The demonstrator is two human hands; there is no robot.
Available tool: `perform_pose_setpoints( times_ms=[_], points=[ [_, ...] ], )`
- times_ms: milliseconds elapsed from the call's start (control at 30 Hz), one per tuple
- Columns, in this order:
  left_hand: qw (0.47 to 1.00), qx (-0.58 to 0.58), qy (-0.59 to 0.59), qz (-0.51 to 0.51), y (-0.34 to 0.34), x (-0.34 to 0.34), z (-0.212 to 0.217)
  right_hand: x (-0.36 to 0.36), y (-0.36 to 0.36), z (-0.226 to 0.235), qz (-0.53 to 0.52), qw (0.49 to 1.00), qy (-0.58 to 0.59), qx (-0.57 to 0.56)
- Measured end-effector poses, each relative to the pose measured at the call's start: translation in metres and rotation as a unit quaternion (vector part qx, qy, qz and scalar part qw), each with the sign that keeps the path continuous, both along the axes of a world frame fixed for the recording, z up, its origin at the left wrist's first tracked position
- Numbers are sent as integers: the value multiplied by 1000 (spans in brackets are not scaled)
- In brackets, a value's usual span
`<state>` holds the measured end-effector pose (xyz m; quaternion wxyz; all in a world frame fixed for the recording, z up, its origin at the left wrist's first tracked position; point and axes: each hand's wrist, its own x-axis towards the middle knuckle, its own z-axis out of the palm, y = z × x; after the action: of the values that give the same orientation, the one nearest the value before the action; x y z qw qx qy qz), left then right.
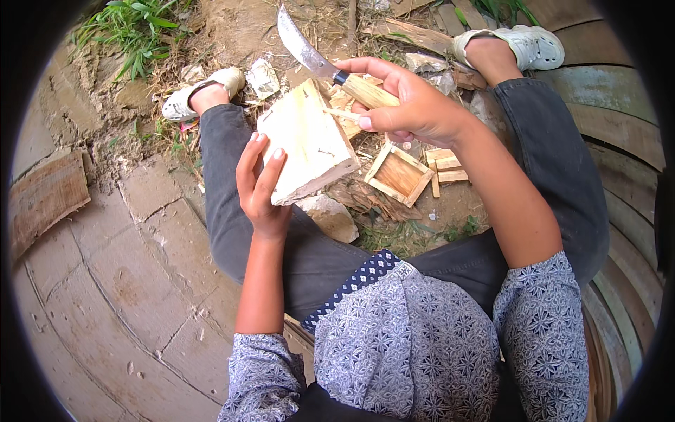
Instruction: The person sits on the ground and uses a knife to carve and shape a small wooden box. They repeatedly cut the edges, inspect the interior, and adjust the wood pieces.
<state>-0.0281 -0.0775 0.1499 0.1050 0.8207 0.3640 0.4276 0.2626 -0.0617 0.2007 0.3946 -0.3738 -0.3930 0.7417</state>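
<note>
I see my left hand (259, 184) clasped on a pale, flat, squarish wood block (307, 141) over my lap; my right hand (408, 105) is closed on a curved steel knife with a wooden handle (320, 63) and a thin splinter. By the shavings and the small open wooden box (398, 174) on the dirt, carving looks partway. Cracked paving lies to my left.

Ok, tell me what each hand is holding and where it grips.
The left hand holds a pale wood block by its lower left edge. The right hand grips a curved knife by its wooden handle, with a thin wood sliver pinched under the thumb.
</note>
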Motion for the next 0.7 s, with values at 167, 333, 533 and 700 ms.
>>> perform_pose_setpoints(
  times_ms=[167, 333, 533, 700],
  points=[
    [998, -57, -23, 27, 0, -8, -1, 2, 1, -5, -13, 1000, 2, -8],
    [996, -69, -18, 46, 1, -11, -6, 1, 4, -20, -40, 991, -129, -26],
    [997, -54, 31, 52, 2, -7, -12, -13, 2, -46, -99, 960, -260, -2],
    [996, -74, 36, 20, 4, -2, -6, -16, 0, -38, -92, 959, -270, 9]
  ],
)
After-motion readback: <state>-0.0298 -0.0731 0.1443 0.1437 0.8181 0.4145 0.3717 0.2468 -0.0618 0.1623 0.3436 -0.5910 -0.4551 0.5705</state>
